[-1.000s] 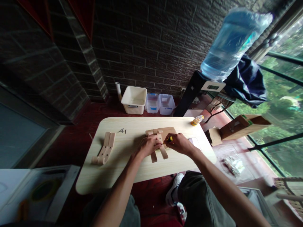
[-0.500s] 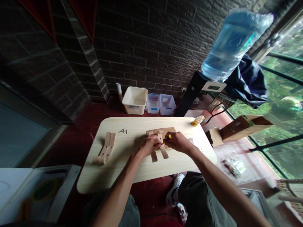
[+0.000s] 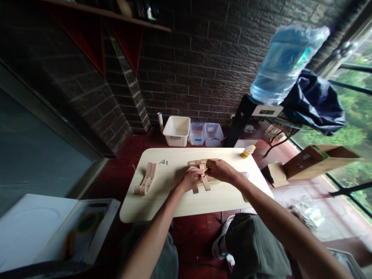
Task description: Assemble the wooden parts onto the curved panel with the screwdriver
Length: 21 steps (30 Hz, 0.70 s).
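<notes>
My right hand [image 3: 223, 171] is closed around a screwdriver [image 3: 210, 167] with a yellow and black handle. Its tip points left at a wooden assembly [image 3: 206, 183] made of curved strips on the table. From the left, my left hand [image 3: 192, 179] bends over the same wood, fingertips pinched together by the screwdriver's tip. Whatever lies between those fingertips is too small to make out. Part of the assembly is hidden under both hands. A second curved wooden piece [image 3: 148, 176] with dark holes lies apart, on the table's left side.
The pale table [image 3: 165, 203] has rounded corners. A small bottle with yellow [image 3: 248, 151] stands at its far right corner. Beyond the far edge, a cream bin [image 3: 176, 131] and two clear tubs [image 3: 213, 135] sit on the floor. Rightward are a water dispenser [image 3: 240, 120] and cardboard box [image 3: 316, 162].
The camera view has shifted, so table and bins appear farther right and a wall shelf shows at the top. Both hands stay at the wooden assembly, the screwdriver still in my right hand.
</notes>
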Each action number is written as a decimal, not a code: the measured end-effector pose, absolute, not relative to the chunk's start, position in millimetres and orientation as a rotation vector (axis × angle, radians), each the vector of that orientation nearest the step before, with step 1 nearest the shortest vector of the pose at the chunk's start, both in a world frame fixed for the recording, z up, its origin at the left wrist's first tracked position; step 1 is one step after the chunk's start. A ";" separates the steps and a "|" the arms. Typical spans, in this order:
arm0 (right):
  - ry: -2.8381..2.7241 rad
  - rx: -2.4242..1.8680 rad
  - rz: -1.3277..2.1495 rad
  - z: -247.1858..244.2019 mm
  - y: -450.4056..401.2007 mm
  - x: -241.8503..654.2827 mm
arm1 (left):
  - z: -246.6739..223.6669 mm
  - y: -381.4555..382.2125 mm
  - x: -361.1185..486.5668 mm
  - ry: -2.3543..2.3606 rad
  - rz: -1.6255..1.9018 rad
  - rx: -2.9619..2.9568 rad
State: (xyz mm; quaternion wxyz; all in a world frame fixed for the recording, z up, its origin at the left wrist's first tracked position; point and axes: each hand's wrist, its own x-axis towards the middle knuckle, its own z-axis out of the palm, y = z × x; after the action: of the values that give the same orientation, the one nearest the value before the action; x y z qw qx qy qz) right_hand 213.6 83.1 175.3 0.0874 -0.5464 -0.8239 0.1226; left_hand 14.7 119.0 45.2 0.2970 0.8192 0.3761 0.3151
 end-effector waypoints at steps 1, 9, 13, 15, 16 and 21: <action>-2.481 -1.623 0.345 177.3 82.6 212.2 | 46.0 120.0 16.2 1.008 0.813 2.184; -2.602 -1.635 0.254 184.7 72.3 207.0 | 69.5 98.0 -5.3 1.134 0.700 2.221; -2.532 -1.722 0.278 181.3 66.2 212.8 | 83.5 73.0 -8.8 1.227 0.582 2.191; -2.519 -1.760 0.296 180.1 64.2 215.5 | 89.4 64.6 -1.0 1.278 0.507 2.163; -2.518 -1.771 0.304 180.0 63.5 216.4 | 91.6 62.2 4.5 1.287 0.479 2.160; -2.528 -1.787 0.324 183.1 61.1 215.2 | 89.8 63.8 29.6 1.255 0.474 2.211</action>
State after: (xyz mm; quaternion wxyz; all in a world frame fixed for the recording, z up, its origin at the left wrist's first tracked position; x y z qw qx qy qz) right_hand 215.2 61.1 183.1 0.0142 -0.5740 -0.8121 0.1040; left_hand 29.6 63.8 89.8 0.2741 0.8222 0.4666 0.1764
